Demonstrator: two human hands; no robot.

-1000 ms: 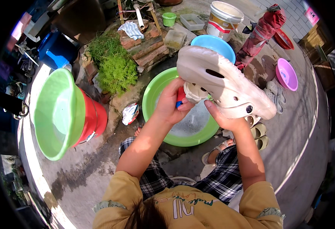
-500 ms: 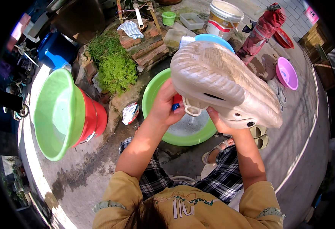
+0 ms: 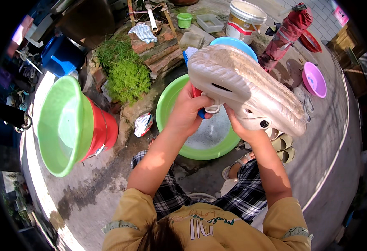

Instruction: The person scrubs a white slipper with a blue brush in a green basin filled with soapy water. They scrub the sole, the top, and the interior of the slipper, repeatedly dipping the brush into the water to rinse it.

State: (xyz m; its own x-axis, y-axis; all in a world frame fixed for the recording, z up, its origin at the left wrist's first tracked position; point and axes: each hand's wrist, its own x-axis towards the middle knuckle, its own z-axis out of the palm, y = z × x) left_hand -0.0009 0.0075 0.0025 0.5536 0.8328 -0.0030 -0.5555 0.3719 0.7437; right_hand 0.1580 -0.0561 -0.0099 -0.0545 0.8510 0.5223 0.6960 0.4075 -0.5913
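Note:
A cream-coloured foam clog (image 3: 246,83) with a ribbed edge, a slot and black eye-like dots is held tilted above a light green basin (image 3: 173,146) of sudsy water. My right hand (image 3: 244,127) is closed on its lower near side, with some fingers hidden under it. My left hand (image 3: 187,111) is wrapped round the red and blue handle of a scrub brush (image 3: 189,53), beside the clog's strap. White bristles show past the clog's far left end; the clog covers the brush's middle.
To the left, a large green tub (image 3: 81,134) leans against a red bucket (image 3: 104,131). Plants (image 3: 127,77) and stacked bricks (image 3: 162,48) are ahead. Beyond the clog are a blue basin (image 3: 237,43) and a white bucket (image 3: 246,19). A pink basin (image 3: 314,79) and olive slippers (image 3: 284,147) lie right.
The clog has tipped and shifted slightly, and its near end is higher. My left hand has turned with the brush, whose bristle end now shows more plainly.

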